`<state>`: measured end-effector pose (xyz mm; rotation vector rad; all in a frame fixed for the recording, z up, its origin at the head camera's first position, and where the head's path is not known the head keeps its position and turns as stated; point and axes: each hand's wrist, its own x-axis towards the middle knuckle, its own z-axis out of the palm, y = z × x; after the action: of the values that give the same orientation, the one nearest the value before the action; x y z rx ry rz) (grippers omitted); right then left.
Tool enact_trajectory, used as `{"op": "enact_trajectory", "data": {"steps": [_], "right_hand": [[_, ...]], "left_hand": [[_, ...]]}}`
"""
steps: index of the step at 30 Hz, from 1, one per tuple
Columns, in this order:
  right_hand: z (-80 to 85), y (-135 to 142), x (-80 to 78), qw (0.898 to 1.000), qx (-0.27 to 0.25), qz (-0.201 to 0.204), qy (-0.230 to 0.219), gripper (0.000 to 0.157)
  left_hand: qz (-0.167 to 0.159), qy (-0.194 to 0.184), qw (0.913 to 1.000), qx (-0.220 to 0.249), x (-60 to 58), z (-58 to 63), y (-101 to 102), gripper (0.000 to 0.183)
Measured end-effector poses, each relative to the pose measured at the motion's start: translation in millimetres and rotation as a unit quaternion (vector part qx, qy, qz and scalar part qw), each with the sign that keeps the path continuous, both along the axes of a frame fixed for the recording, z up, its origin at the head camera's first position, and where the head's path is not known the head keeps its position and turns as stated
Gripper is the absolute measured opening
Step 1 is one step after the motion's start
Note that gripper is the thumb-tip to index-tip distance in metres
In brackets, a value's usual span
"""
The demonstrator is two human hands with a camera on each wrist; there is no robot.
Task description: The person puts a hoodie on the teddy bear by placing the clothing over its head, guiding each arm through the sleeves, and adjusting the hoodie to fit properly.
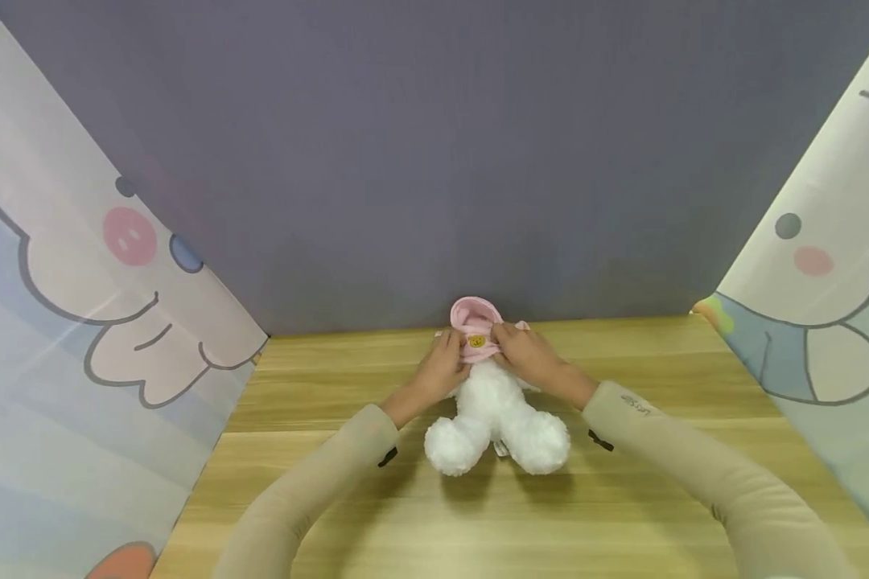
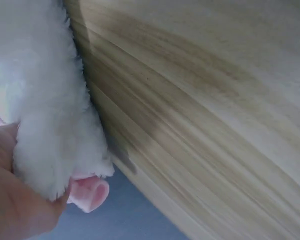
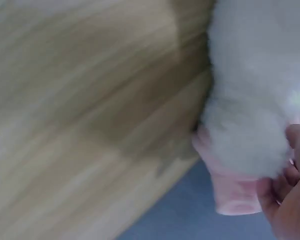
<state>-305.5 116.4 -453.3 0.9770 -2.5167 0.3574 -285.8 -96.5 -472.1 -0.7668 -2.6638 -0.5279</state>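
Observation:
A white fluffy plush toy (image 1: pixel 489 398) lies on the wooden table, its two round feet toward me. A small pink garment (image 1: pixel 471 314) with a round yellow patch (image 1: pixel 477 342) covers its upper end and hides the head. My left hand (image 1: pixel 443 366) grips the garment's left side, and my right hand (image 1: pixel 532 354) grips its right side. In the left wrist view, a pink tube of cloth (image 2: pixel 90 194) sticks out past the white fur (image 2: pixel 45 90), by the left thumb. Pink cloth (image 3: pixel 235 195) also shows beside the right fingers in the right wrist view.
Behind the plush rises a dark grey panel (image 1: pixel 442 161) at the table's (image 1: pixel 319 386) far edge. Sheets printed with cartoon animals stand at the left (image 1: pixel 65 265) and right (image 1: pixel 825 265). A white tag (image 1: pixel 501 449) shows between the plush's legs.

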Motion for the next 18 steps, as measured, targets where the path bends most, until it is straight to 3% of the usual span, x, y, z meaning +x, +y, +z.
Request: {"op": "enact_trajectory", "data": {"steps": [3,8,10,12,13,15,16,18], "right_hand": [[-9.0,0,-0.5,0.999,0.009,-0.03,-0.007,0.024],[-17.6,4,1.4,0.996,0.026,-0.077,-0.023,0.03],[-18.4,5,3.8,0.996,0.013,-0.081,-0.03,0.029],[-18.1,5,6.9,0.996,-0.005,-0.076,-0.036,0.027],[-17.5,5,8.5,0.997,-0.014,-0.072,-0.037,0.026],[-16.4,6,10.8,0.998,-0.022,-0.057,-0.023,0.031],[-15.9,6,11.3,0.999,-0.021,-0.046,-0.01,0.033],[-13.8,6,12.7,0.999,-0.006,-0.028,0.013,0.037]], "left_hand": [[0.008,0.017,0.9992,-0.034,0.1,-0.5,3,0.02],[-0.02,0.052,0.9969,-0.055,-1.0,-5.1,4,0.013],[-0.04,0.034,0.9985,-0.014,-1.2,-6.9,-1,0.014],[-0.059,-0.016,0.9957,0.069,-1.6,-8.1,-10,0.014],[-0.068,-0.05,0.989,0.121,-2.1,-8.5,-15,0.013],[-0.083,-0.105,0.9675,0.214,-4.0,-9.2,-24,0.012],[-0.084,-0.13,0.9563,0.248,-5.1,-8.4,-27,0.011],[-0.08,-0.17,0.9438,0.272,-8.4,-7.4,-30,0.012]]}}
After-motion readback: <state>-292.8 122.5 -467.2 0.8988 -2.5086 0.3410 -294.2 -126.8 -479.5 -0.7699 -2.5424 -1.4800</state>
